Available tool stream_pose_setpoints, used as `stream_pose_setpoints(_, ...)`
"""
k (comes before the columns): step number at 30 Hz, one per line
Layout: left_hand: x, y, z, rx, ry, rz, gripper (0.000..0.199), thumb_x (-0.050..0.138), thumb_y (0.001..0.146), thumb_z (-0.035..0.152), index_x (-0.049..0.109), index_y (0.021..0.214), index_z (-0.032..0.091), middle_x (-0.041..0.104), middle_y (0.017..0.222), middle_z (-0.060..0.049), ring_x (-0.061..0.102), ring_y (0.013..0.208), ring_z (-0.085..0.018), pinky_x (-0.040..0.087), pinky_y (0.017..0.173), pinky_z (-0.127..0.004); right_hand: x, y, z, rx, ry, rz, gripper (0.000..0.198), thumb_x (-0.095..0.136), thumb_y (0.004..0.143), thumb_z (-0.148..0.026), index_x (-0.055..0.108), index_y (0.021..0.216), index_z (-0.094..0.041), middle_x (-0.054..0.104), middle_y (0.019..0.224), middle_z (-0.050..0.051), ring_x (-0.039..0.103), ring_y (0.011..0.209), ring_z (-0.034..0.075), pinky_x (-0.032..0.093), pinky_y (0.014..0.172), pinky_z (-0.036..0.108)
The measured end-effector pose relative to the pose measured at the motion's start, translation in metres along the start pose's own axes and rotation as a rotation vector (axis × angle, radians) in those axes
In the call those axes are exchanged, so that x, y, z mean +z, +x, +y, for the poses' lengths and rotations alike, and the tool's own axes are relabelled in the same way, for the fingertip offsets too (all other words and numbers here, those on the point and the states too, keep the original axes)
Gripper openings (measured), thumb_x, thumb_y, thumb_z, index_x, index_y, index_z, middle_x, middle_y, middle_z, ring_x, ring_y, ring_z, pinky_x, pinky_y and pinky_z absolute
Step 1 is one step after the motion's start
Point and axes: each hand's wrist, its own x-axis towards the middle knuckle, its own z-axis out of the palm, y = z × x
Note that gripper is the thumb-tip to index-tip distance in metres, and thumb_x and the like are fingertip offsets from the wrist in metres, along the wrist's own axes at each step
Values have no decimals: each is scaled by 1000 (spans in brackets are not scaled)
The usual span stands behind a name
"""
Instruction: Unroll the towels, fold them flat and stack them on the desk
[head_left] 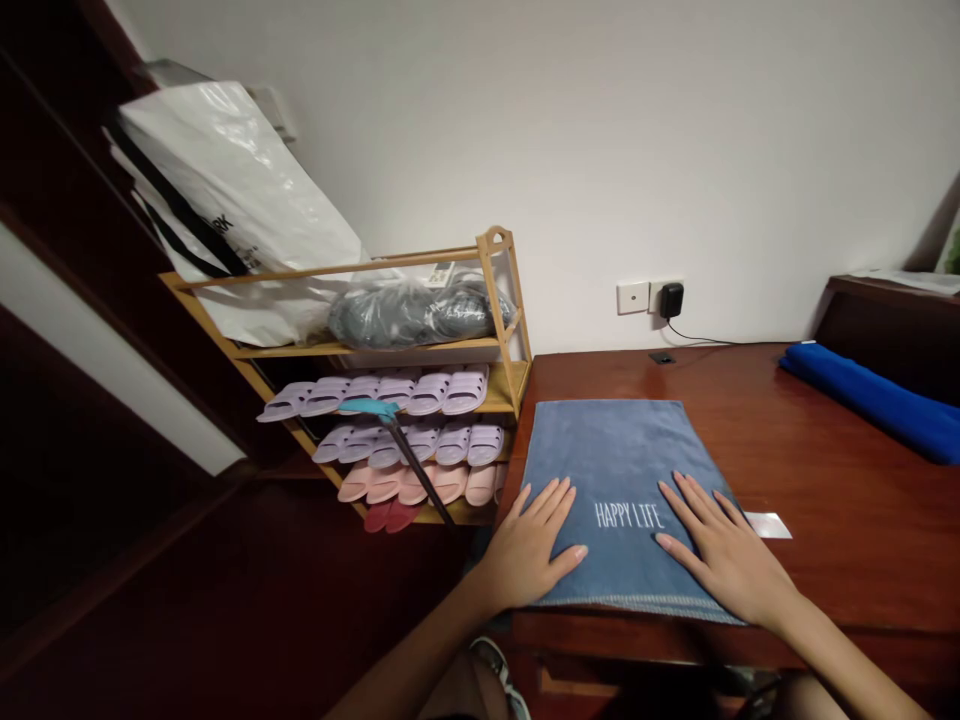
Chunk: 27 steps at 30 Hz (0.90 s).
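Blue-grey cloth [622,450], lettered HAPPY LIFE, lies flat on the wooden table [847,490], its stitched hem at the table's near edge. Left hand [529,550] and right hand [724,555] rest palm down at either side of the lettering, fingers extended and slightly spread; neither grasps anything. Such broad contact presumably flattens the fabric more evenly than a pinch would. The lettering faces upward, readable from the table's near side. A white slip [769,525] shows above the table just beside the cloth; whether it is an attached label or a loose piece cannot be told. Toward the table's right end lies a long bright-blue bundle [877,405], well apart from the hands. Behind the table, a black adapter [671,300] is plugged in. Beside the table's left end stands a wooden rack [504,390], whose tiers keep slippers [465,390] in rows.
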Motion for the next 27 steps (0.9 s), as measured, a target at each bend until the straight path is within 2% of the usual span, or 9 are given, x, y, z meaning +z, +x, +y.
stream_pose_setpoints(9, -1, -3, 3, 14, -12, -9, 62, 34, 96, 52, 20, 147, 21, 20, 153, -7, 15, 140, -24, 14, 113, -49, -8, -2, -6, 31, 0, -37, 74, 21, 85, -70, 20, 145, -27, 11, 152, 1, 9, 141, 18, 18, 115, 45)
stream_pose_setpoints(14, 0, -13, 8, 21, -21, 25, 62, 37, 95, 51, 18, 148, 24, 21, 153, -6, 18, 139, -25, 16, 112, -49, -10, -11, -6, 16, 26, -70, 72, 21, 85, -69, 15, 145, -30, 9, 152, -1, 8, 141, 18, 17, 115, 45)
stream_pose_setpoints(20, 0, -20, 11, 10, -37, 41, 63, 35, 95, 53, 16, 148, 27, 19, 153, -4, 18, 139, -25, 17, 112, -50, -6, -17, -2, -2, 69, -47, 69, 25, 86, -66, 13, 145, -34, 9, 153, -2, 11, 141, 20, 19, 115, 47)
stream_pose_setpoints(27, -3, -2, 5, 1, -53, -22, 64, 35, 94, 55, 16, 148, 27, 16, 153, -3, 15, 140, -24, 12, 113, -49, -4, 5, 12, -6, 96, -70, 69, 25, 85, -68, 16, 144, -34, 11, 152, -1, 13, 140, 20, 18, 115, 46)
